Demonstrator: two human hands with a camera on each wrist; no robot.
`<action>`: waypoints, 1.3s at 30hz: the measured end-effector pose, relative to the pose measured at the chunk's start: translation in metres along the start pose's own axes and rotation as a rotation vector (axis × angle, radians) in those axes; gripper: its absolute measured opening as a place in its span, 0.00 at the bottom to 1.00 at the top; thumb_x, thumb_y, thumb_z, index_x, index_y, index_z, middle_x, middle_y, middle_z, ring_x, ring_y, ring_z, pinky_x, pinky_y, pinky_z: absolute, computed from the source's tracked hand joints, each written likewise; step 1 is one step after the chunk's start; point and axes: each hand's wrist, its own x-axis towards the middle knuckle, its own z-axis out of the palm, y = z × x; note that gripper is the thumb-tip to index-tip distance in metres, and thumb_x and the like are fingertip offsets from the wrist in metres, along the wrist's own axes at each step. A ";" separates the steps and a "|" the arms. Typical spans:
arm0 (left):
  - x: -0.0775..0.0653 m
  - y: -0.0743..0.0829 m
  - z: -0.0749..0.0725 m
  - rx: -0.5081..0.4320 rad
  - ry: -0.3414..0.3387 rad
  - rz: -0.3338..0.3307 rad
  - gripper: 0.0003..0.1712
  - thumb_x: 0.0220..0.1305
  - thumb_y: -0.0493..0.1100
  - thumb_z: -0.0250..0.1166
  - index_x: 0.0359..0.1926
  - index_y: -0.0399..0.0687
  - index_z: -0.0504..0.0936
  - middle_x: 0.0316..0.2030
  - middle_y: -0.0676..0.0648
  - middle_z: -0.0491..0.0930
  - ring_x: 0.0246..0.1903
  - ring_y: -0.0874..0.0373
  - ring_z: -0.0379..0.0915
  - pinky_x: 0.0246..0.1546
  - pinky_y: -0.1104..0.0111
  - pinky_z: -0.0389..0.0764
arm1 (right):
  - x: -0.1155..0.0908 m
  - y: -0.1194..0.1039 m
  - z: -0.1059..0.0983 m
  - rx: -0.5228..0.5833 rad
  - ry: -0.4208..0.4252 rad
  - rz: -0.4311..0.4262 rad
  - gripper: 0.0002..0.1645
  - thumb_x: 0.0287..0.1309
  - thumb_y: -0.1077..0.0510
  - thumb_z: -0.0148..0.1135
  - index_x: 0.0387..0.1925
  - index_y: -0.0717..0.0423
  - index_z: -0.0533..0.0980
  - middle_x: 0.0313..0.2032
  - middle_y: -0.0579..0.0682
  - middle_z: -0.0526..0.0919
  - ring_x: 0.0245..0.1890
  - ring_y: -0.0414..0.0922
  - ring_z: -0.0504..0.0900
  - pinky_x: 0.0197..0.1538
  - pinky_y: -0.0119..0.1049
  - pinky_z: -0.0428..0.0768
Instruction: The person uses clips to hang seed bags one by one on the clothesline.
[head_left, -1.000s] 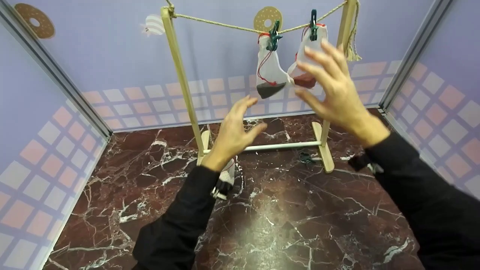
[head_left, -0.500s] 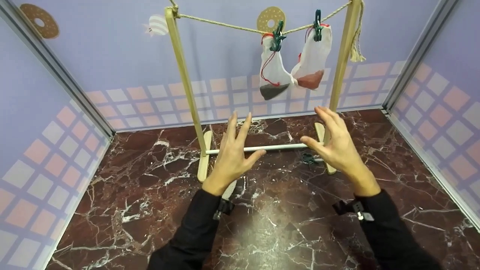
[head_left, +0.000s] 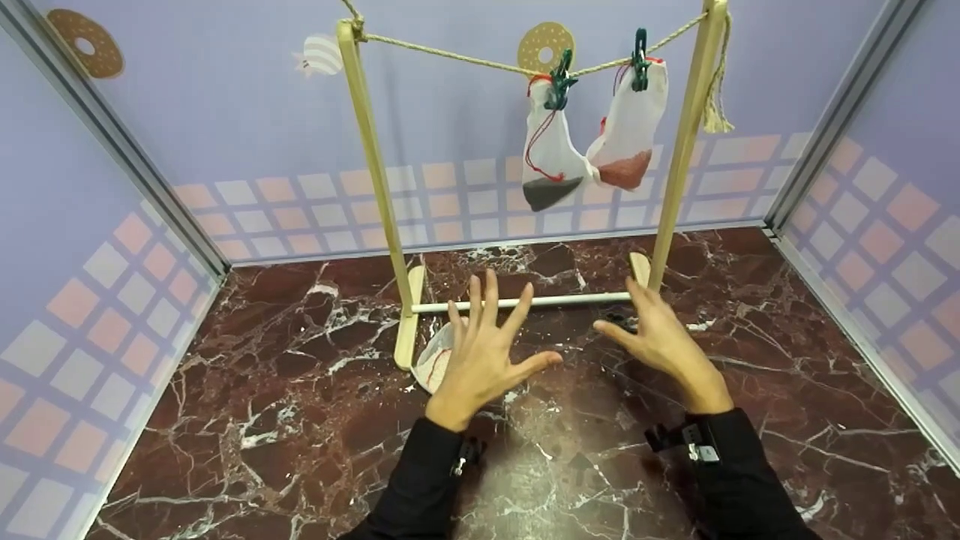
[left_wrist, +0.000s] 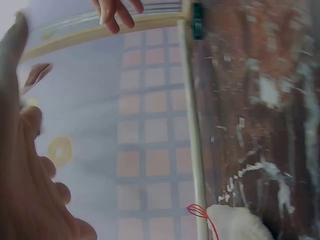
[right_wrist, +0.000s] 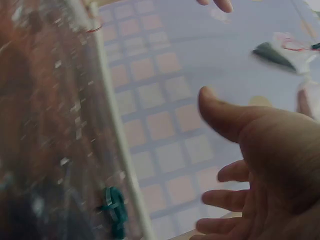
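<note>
My left hand (head_left: 484, 364) is spread wide with nothing in it, above a white drawstring bag (head_left: 429, 367) with pale contents and a red cord, which it partly hides. My right hand (head_left: 667, 341) holds nothing, its thumb apart from its straight fingers. Just beyond it a green clothespin (right_wrist: 116, 207) lies on the marbled surface, mostly covered by the hand in the head view. Two white mesh bags hang from the rope: one (head_left: 551, 142) with dark grey contents, one (head_left: 634, 124) with reddish contents. A green clothespin (head_left: 559, 81) and a second green clothespin (head_left: 640, 61) clip them there.
A wooden frame has a left post (head_left: 369, 150) and a right post (head_left: 686, 142), joined low down by a white bar (head_left: 570, 300). The sagging rope (head_left: 450, 51) ties to both tops. Lilac panels (head_left: 247, 135) wall in the dark red marbled surface (head_left: 300, 427).
Both hands have come down from below and in front of the hanging bags toward the table, the right one farther. The left fingers have spread apart. The bags stay hanging.
</note>
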 end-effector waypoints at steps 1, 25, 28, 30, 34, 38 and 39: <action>-0.001 0.000 0.002 0.027 -0.018 0.001 0.56 0.51 0.84 0.30 0.75 0.61 0.42 0.71 0.33 0.28 0.70 0.38 0.21 0.61 0.33 0.33 | 0.000 0.002 0.003 -0.031 -0.025 0.012 0.58 0.56 0.32 0.58 0.72 0.64 0.47 0.69 0.70 0.51 0.68 0.67 0.50 0.65 0.64 0.51; -0.017 0.004 0.012 -0.209 -0.318 0.127 0.48 0.60 0.76 0.43 0.74 0.64 0.41 0.72 0.43 0.36 0.71 0.45 0.34 0.66 0.45 0.41 | 0.011 0.032 0.024 -0.326 -0.034 0.160 0.31 0.50 0.39 0.69 0.26 0.65 0.73 0.28 0.63 0.76 0.28 0.61 0.78 0.32 0.54 0.75; -0.017 0.007 0.013 -0.231 -0.359 0.107 0.48 0.60 0.75 0.44 0.74 0.64 0.41 0.72 0.43 0.36 0.71 0.46 0.34 0.66 0.46 0.40 | 0.012 0.032 0.023 -0.335 -0.049 0.147 0.27 0.50 0.41 0.70 0.25 0.63 0.74 0.29 0.63 0.77 0.29 0.61 0.79 0.33 0.55 0.76; -0.016 0.008 0.015 -0.245 -0.388 0.100 0.48 0.60 0.75 0.44 0.74 0.63 0.41 0.72 0.44 0.36 0.71 0.46 0.35 0.66 0.46 0.41 | 0.014 0.032 0.022 -0.333 -0.068 0.143 0.26 0.51 0.42 0.69 0.28 0.64 0.77 0.32 0.64 0.80 0.32 0.62 0.79 0.36 0.56 0.76; -0.018 0.007 0.017 -0.232 -0.424 0.088 0.48 0.61 0.74 0.44 0.75 0.61 0.40 0.72 0.43 0.36 0.71 0.44 0.36 0.66 0.44 0.44 | 0.016 0.028 0.020 -0.323 -0.120 0.116 0.26 0.52 0.44 0.69 0.35 0.65 0.81 0.35 0.64 0.82 0.34 0.61 0.80 0.39 0.56 0.77; -0.020 0.001 0.014 -0.232 -0.412 0.086 0.48 0.62 0.72 0.48 0.75 0.60 0.40 0.72 0.43 0.37 0.71 0.46 0.37 0.66 0.44 0.46 | 0.015 0.014 0.017 -0.243 -0.144 0.035 0.22 0.49 0.46 0.71 0.34 0.62 0.82 0.31 0.57 0.83 0.29 0.52 0.80 0.35 0.51 0.78; -0.020 0.000 0.013 -0.242 -0.403 0.089 0.49 0.62 0.71 0.50 0.75 0.60 0.40 0.72 0.43 0.38 0.71 0.47 0.36 0.66 0.45 0.46 | 0.015 0.008 0.016 -0.220 -0.137 -0.009 0.22 0.48 0.46 0.72 0.35 0.62 0.82 0.31 0.56 0.84 0.29 0.51 0.80 0.35 0.49 0.78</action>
